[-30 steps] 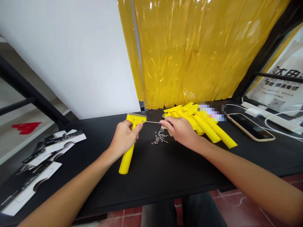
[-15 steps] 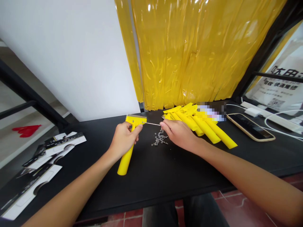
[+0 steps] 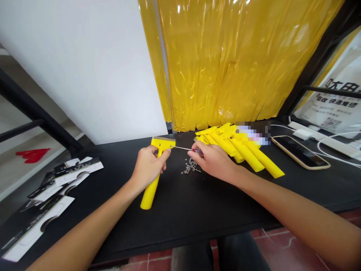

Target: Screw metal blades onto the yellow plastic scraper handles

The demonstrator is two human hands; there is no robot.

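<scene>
My left hand [image 3: 148, 164] is wrapped round the neck of a yellow scraper [image 3: 150, 192], whose handle points down toward me. Along the scraper's head runs a metal blade edge, and two small screws show on its face. My right hand [image 3: 213, 158] grips a screwdriver [image 3: 182, 148] by its dark reddish handle, mostly hidden in the fingers. The thin shaft reaches left, its tip at the right-hand screw. Below the shaft lies a small heap of loose screws and nuts [image 3: 191, 166] on the black table [image 3: 180, 214].
Several yellow scrapers [image 3: 248, 155] are piled right of my right hand. Farther right lie a phone [image 3: 300, 151], white cables and a power strip [image 3: 332, 140]. Black-and-white cards [image 3: 56, 212] are stacked at the left. Behind hang a yellow plastic sheet [image 3: 222, 67] and a white panel [image 3: 93, 71].
My right hand's fingers have shifted on the screwdriver, and more of its handle shows. The tip is still at the right-hand screw, and my left hand keeps its hold on the scraper.
</scene>
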